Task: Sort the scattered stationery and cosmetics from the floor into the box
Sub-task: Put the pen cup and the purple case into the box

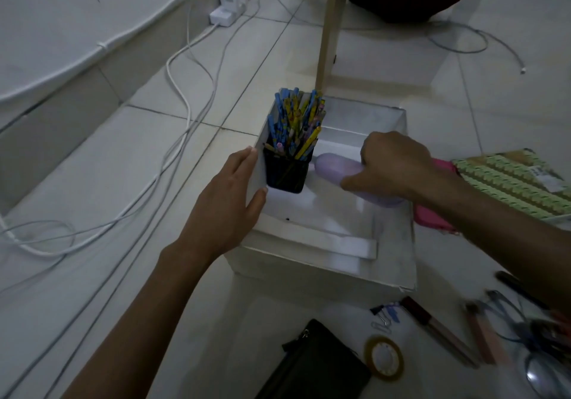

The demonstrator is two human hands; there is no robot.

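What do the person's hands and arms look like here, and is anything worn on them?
The left hand and the right hand are bare: no gloves, and no rings show on the visible fingers. Neither wrist carries a watch or bracelet. No sleeves are in view; the left forearm and the right forearm are uncovered up to the picture's edge.

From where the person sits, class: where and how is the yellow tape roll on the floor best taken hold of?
Probably from straight above, fingers pinching opposite sides of the yellow tape roll: it lies flat on the floor, a thin ring, and the black pouch crowds its left.
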